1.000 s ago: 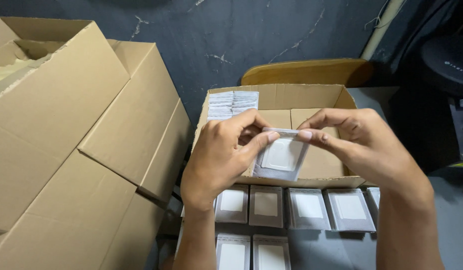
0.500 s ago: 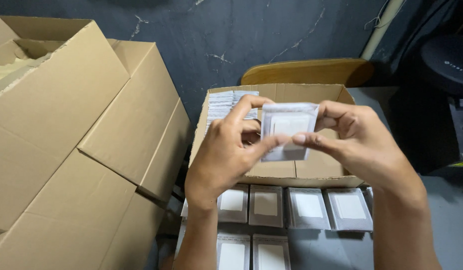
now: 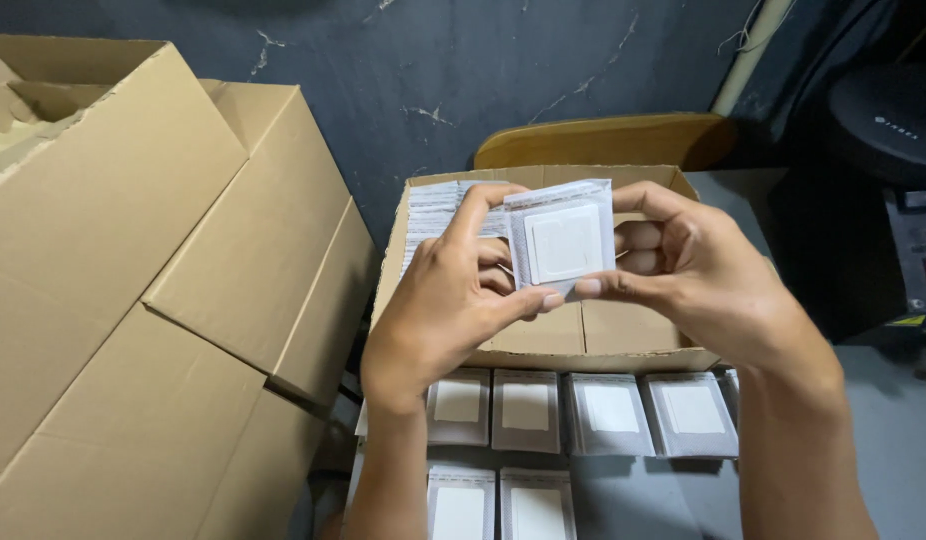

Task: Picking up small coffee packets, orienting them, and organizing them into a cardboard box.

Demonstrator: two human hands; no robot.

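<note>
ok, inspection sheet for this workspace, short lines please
Surface: grey table, packets laid in rows.
Job's things: small clear packet with a white square insert, held upright over the open carton.
Clutter: flat packets below; stacked packets in the carton; large boxes at left.
Grippers: left hand and right hand pinch the packet.
Cables: nothing seen.
Surroundings: dark wall, wooden chair back, black device.

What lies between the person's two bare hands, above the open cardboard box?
In the head view, a small clear plastic packet holding a white square piece lies between the left hand and right hand, pinched by both.
</note>
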